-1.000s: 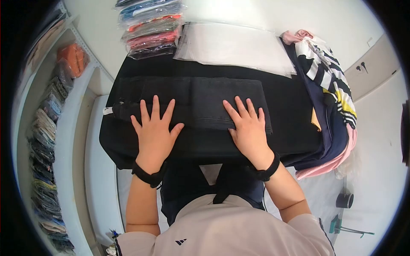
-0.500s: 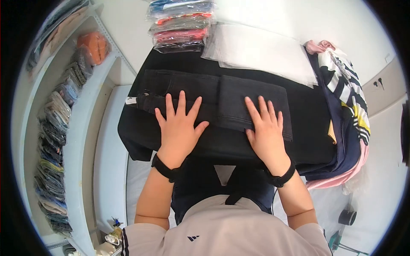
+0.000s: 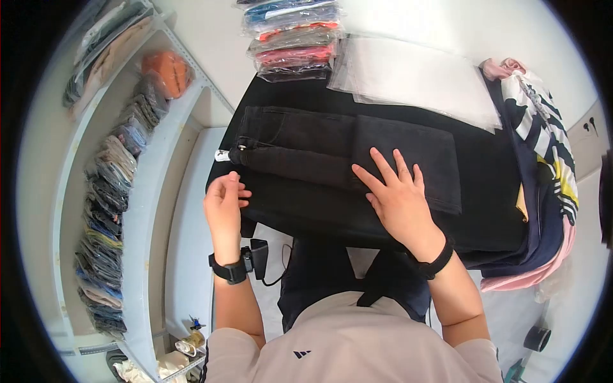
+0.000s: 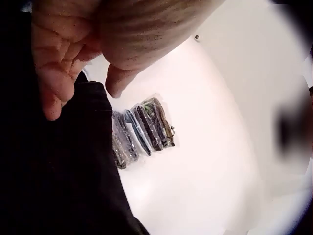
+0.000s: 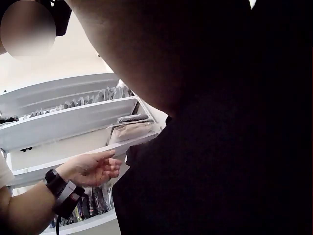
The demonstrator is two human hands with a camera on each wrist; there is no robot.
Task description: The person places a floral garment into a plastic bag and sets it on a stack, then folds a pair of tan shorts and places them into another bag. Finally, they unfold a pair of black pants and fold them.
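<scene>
Folded black trousers (image 3: 319, 150) lie across a table covered with black cloth (image 3: 485, 166). My right hand (image 3: 397, 195) lies flat on the folded trousers with straight, spread fingers. My left hand (image 3: 225, 198) hovers off the table's left edge, fingers loosely curled, holding nothing; it also shows in the left wrist view as my left hand (image 4: 73, 54) and in the right wrist view as my left hand (image 5: 95, 169). The trousers' waistband with a white tag (image 3: 221, 155) points left.
A stack of bagged garments (image 3: 294, 41) and clear plastic bags (image 3: 415, 80) lie at the table's far side. A pile of striped, navy and pink clothes (image 3: 543, 166) lies at the right. White shelves (image 3: 121, 166) with packed clothes stand at the left.
My left hand has lifted off the trousers and drawn back left, past the table edge. My right hand stays flat on the trousers. The head view has shifted left.
</scene>
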